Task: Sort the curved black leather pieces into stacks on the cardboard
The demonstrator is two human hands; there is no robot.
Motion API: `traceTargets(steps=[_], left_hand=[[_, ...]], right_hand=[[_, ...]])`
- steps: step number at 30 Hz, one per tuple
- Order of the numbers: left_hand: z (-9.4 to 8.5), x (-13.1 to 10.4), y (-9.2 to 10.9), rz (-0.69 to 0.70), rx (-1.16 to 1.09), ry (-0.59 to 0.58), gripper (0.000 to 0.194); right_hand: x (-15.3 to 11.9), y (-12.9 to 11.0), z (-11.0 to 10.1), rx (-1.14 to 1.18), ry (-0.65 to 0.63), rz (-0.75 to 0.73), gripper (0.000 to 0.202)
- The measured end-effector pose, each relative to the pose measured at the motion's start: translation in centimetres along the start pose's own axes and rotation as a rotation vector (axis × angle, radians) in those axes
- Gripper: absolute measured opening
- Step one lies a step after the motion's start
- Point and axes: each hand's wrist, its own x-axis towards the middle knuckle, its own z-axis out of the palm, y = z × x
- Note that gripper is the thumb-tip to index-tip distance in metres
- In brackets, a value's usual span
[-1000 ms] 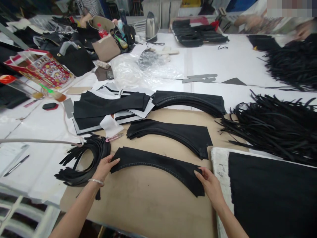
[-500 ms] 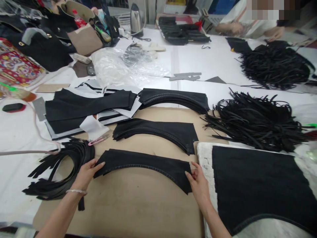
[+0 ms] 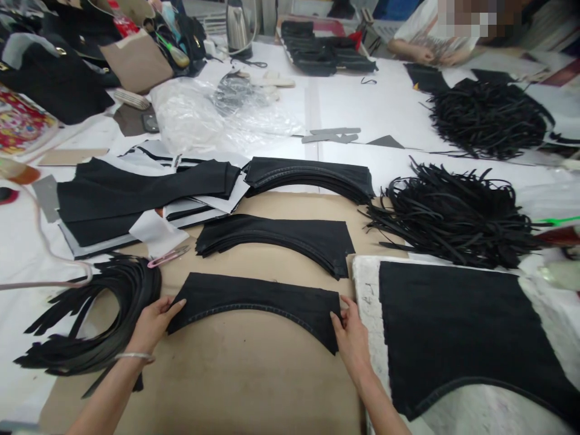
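Observation:
Several black panels (image 3: 258,295) with a curved, stitched lower edge lie stacked on the tan board (image 3: 254,386) in front of me. My left hand (image 3: 153,326) pinches their left end between thumb and fingers. At the right end, my right hand (image 3: 352,335) grips the same panels, thumb in front and fingers behind. The edges of this stack look even. Just beyond it lies a second stack of curved black panels (image 3: 272,232), and behind that a third stack (image 3: 312,175). Coiled black strips (image 3: 140,296) lie beside my left hand.
A white slab (image 3: 369,302) carrying a large black sheet (image 3: 453,326) is at the right. Behind it are heaps of thin black strips (image 3: 462,217). Pink-handled thread snips (image 3: 167,256) lie left of centre, near black and white pieces (image 3: 136,187). Across the table sits another person (image 3: 417,42).
The view has shifted slightly, so things appear further left. Edges that stuck out at both ends of the held panels now line up. Both hands keep their grip.

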Motion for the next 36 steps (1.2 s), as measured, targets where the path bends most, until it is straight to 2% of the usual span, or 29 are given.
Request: traceTargets(steps=[3,7,9,15,24,28,29,30,32,33,34,36], left_hand=[[0.0,0.2,-0.1,0.02,0.02,0.012,0.046],[0.0,0.0,0.2,0.158,-0.007,-0.005,0.042],[0.1,0.2,0.0,0.185,0.005,-0.008,0.041],[0.1,0.7,-0.9,0.198,0.078,0.06,0.035],[0.1,0.2,0.0,0.163,0.262,0.187,0.028],[0.5,-0.9,0.9,0.162,0.347,0.151,0.028],[0.7,-1.2,1.1,0.158,0.396,0.159,0.03],[0.9,-1.6,1.4,0.168,0.555,0.226,0.035],[1.4,-2.2,1.8,0.326,0.806,0.411,0.043],[1.8,-2.4,1.9,0.438,0.86,0.455,0.042],[2.2,-2.6,2.0,0.563,0.87,0.456,0.04],[3.2,-2.7,1.8,0.785,0.807,0.324,0.034]], right_hand=[[-0.1,0.0,-0.2,-0.001,0.002,-0.019,0.048],[-0.4,0.5,-0.4,-0.024,0.004,-0.022,0.052],[-0.3,0.9,-0.3,-0.039,0.003,-0.006,0.057],[0.2,0.9,0.2,-0.108,-0.032,0.024,0.063],[0.6,2.1,1.1,-0.152,-0.038,0.017,0.06],[0.0,0.9,1.1,-0.134,0.011,-0.022,0.055],[-0.2,0.5,1.0,-0.122,0.003,-0.028,0.052],[-0.3,0.1,1.0,-0.114,0.004,-0.036,0.05],[-0.5,-0.5,0.8,-0.109,0.01,-0.048,0.045],[-0.6,-0.7,0.7,-0.115,0.016,-0.046,0.044],[-0.6,-0.8,0.7,-0.123,0.026,-0.049,0.043],[-0.9,-0.9,0.5,-0.145,0.051,-0.074,0.041]])
